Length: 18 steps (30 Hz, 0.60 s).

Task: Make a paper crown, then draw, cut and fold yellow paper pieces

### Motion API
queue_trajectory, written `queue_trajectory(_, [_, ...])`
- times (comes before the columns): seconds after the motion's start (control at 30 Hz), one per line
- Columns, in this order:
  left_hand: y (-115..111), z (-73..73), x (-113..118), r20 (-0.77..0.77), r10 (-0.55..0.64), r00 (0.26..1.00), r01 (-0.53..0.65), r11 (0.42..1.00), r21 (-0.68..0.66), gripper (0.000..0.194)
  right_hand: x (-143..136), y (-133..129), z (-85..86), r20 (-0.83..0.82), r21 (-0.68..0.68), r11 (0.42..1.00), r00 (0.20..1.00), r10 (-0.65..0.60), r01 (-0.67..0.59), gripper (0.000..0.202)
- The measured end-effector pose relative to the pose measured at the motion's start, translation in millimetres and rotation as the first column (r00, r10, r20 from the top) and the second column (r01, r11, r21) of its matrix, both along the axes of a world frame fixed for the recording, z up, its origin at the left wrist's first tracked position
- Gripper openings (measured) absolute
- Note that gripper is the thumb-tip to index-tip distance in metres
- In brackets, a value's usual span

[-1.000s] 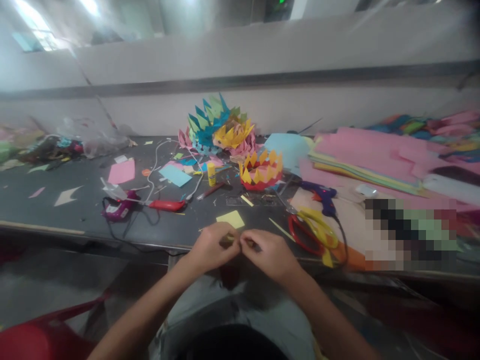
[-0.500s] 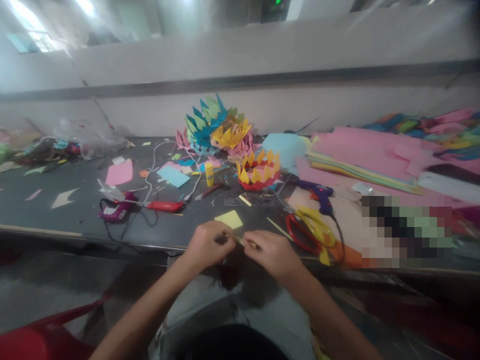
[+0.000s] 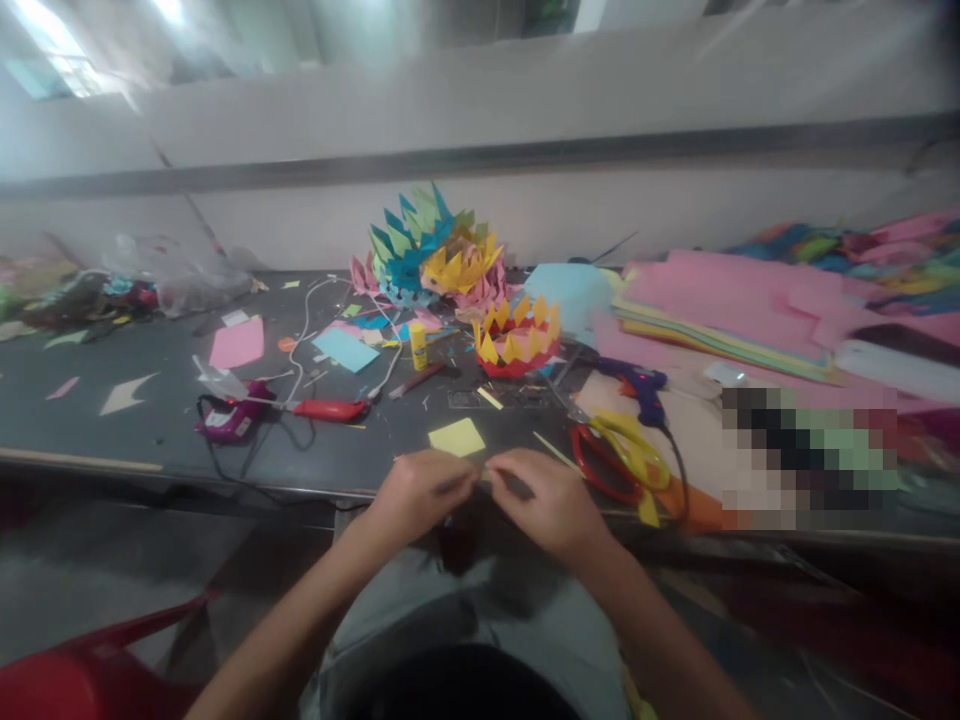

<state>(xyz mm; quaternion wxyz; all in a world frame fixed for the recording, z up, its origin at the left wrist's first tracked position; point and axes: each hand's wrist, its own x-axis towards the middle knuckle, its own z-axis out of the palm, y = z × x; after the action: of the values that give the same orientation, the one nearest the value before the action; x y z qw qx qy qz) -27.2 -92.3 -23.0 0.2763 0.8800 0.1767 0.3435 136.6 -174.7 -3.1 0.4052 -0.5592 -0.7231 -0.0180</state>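
My left hand (image 3: 427, 490) and my right hand (image 3: 544, 500) meet at the table's front edge, thumbs and fingers pinched together. Between the fingertips is a small piece of yellow paper, mostly hidden. Just beyond them a yellow paper square (image 3: 457, 437) lies flat. A thin yellow strip (image 3: 556, 452) is by my right hand. Scissors with red and yellow handles (image 3: 621, 465) lie to its right. Farther back stands a red paper ring with yellow points (image 3: 517, 345), and a glue stick (image 3: 418, 346) stands upright to its left.
A blue glue gun (image 3: 634, 385) with a black cord lies at right, near stacked pink sheets (image 3: 720, 300). Folded-paper pieces (image 3: 427, 250) stand at the back. At left are a purple device (image 3: 236, 412), a red-handled tool (image 3: 328, 410) and a white cord. A red chair (image 3: 82, 670) is lower left.
My fingertips have drawn closer together, and the yellow piece between them shows less. My right hand has turned and risen slightly. Things on the table have stayed put.
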Motion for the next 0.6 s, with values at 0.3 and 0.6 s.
queue_trajectory(0.3, [-7.6, -10.9, 4.3, 0.038, 0.063, 0.997, -0.062, 0.997, -0.044, 0.017, -7.1, 2.0, -14.8, 0.069, 0.083, 0.992, 0.992, -0.101, 0.095, 0.014])
queue_trajectory(0.6, [-3.7, 0.3, -3.2, 0.131, 0.316, 0.940, -0.252, 0.898, -0.360, 0.014, 13.3, -9.1, 5.0, -0.182, 0.042, 0.941, 0.929, -0.323, 0.336, 0.010])
